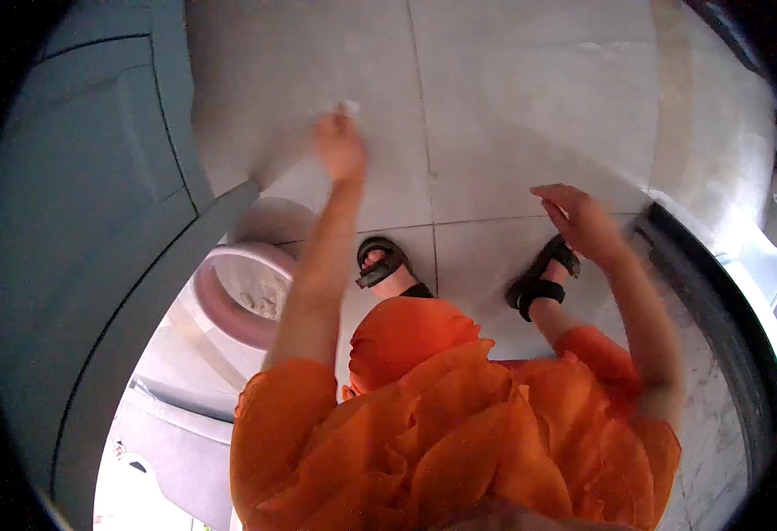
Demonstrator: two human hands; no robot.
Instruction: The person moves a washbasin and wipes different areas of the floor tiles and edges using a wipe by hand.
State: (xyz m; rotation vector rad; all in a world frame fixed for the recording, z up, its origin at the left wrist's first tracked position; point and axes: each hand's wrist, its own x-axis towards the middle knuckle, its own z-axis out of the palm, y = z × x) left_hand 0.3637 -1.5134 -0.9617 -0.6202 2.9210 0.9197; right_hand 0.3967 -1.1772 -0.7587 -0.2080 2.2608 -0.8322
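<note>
Left hand [342, 150]: reached well forward, forearm long and nearly straight from the shoulder, bare below the sleeve. Blurred. Fingers look drawn together, pointing away from the body. Small whitish scrap [351, 107] right at the fingertips; cannot tell through the blur whether it is pinched or only behind them. What it is made of also unclear.

Right hand [587, 221]: nearer the body than the left and well apart from it. Elbow out to the side, forearm angled forward and inward. Hand loosely spread, fingers slightly bent and pointing toward the left-hand side, thumb parted from them.

Tiled floor [521, 97] beneath and ahead of both hands. Pink bin [204, 288] beside the left forearm, on its outer side, closer to the body than the left hand; pale crumpled matter inside. Grey door [96, 168] farther out, left of the left hand. Left sandal [390, 262] between the hands, closer in; right sandal [530, 288] just bodyward of the right hand. Orange clothing [459, 425] fills the space behind both.
</note>
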